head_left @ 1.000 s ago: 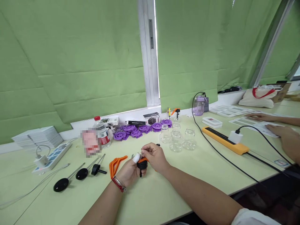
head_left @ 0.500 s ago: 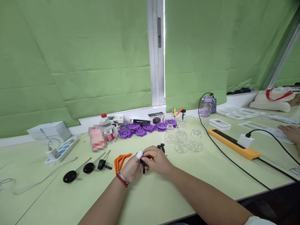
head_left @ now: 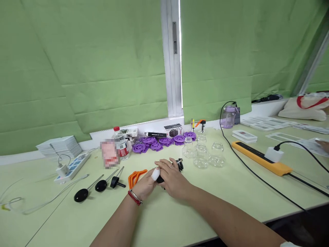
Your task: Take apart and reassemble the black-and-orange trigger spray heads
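Observation:
My left hand (head_left: 146,184), its thumb wrapped in white, closes around a black part (head_left: 159,179). Over the same part lies my right hand (head_left: 173,179), fingers laid across its top and hiding most of it. To the left of my hands are orange crank-like handles (head_left: 135,177). Farther left lie black round caps with metal rods (head_left: 81,195), one of them a black cap with a side peg (head_left: 117,183). Small black pieces (head_left: 180,164) rest just beyond my right fingers. Clear jars (head_left: 201,158) stand to the right.
Purple spoked discs (head_left: 156,146) are piled along the back beside a bottle (head_left: 123,151). An orange power strip (head_left: 262,159) and its black cable cross the right side. At left are a white power strip (head_left: 73,167) and a white cable (head_left: 61,190). A co-worker's hand (head_left: 322,144) shows at far right.
My right hand has turned and spread over the black part, which is now mostly covered. The view has shifted slightly, and the co-worker's hand has moved farther right.

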`<state>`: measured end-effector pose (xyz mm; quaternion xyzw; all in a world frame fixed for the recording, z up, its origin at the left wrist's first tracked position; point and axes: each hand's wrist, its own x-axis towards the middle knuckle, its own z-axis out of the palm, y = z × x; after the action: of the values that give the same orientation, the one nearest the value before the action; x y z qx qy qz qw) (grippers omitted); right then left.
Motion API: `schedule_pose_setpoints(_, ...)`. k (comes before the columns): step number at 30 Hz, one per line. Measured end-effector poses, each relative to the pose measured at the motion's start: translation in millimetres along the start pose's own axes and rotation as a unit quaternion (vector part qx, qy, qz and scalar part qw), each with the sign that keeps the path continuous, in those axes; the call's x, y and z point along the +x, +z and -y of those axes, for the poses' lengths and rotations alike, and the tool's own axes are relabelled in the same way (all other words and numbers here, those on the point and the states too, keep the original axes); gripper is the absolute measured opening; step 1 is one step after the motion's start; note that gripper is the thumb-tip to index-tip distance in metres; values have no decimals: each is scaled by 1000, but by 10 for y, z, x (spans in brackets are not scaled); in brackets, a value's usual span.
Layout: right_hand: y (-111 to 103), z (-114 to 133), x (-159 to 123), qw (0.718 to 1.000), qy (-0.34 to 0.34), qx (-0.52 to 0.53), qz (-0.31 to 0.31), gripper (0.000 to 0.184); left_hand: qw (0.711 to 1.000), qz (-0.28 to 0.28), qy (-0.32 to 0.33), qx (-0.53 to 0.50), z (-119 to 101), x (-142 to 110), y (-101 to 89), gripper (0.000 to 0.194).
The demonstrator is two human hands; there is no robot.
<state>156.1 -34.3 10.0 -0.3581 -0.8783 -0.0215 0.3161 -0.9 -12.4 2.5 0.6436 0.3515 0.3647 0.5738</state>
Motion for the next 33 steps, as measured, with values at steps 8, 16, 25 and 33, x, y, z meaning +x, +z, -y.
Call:
schedule_pose_setpoints(8,-67,-15,-20,997,-34,21,60,25,983,126,40,128,-182,-36,-19,30)
schedule_pose_setpoints(16,-104,-62,-6,993,-43,54,93,32,988,129,-24,83,-179,-39,49,21)
schedule_pose_setpoints(25,-53,-649,8,964,193,126,-135,36,997,-38,-48,50,-17,58,-89,29)
schedule_pose_setpoints(33,134,-1015,-7,911,412,-16,-12,18,991,-120,-48,26,-1,96,-105,33)
